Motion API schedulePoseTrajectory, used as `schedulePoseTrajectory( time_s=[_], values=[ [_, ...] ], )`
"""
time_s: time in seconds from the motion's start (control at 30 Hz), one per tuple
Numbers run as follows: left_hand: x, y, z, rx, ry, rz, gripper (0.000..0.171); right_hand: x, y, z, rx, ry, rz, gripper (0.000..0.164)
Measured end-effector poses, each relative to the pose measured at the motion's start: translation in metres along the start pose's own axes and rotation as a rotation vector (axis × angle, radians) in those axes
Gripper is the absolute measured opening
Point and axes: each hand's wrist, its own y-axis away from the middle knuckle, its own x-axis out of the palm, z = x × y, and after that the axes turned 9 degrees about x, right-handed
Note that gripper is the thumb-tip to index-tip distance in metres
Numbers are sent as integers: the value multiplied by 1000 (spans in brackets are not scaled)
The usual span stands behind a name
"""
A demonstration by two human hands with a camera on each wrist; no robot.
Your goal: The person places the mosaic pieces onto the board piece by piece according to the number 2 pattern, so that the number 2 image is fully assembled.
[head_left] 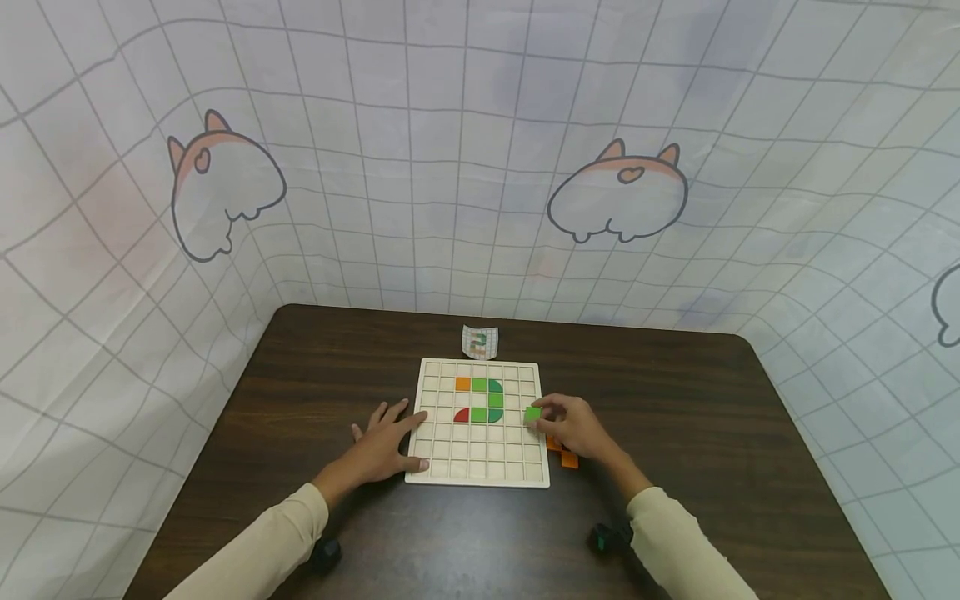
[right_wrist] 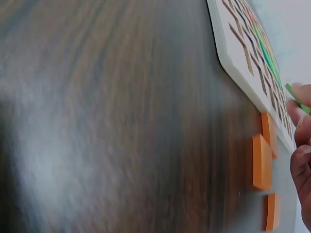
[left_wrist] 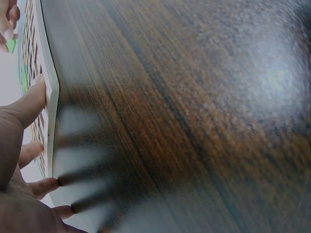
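A cream grid board point(head_left: 472, 469) lies on the dark table, with orange, green, dark green and red tiles set in several of its squares. My right hand point(head_left: 573, 425) pinches a light green square tile point(head_left: 532, 414) over the board's right edge; that tile also shows in the right wrist view point(right_wrist: 297, 98). My left hand point(head_left: 381, 446) rests on the board's left edge, thumb and a finger on the rim, the other fingers spread on the table. Among the set tiles are a red quarter-round tile point(head_left: 462, 415) and an orange square tile point(head_left: 463, 384).
Several orange tiles point(right_wrist: 262, 162) lie on the table beside the board's right edge, partly under my right hand. A small printed pattern card point(head_left: 480, 342) sits just behind the board. A white grid-patterned curtain point(head_left: 435, 167) surrounds the table point(head_left: 675, 400).
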Motion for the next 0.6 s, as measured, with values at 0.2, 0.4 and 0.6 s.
schedulePoseTrajectory(
  time_s=[0.2,0.4,0.6],
  values=[
    [0,0,0,3,-7,-1,83,10,-1,6,-54,-16,27,28],
    [0,0,0,4,-1,2,83,20,-2,12,-83,-44,56,28],
    [0,0,0,6,-7,1,83,30,-3,20,-69,-78,86,30]
  ],
)
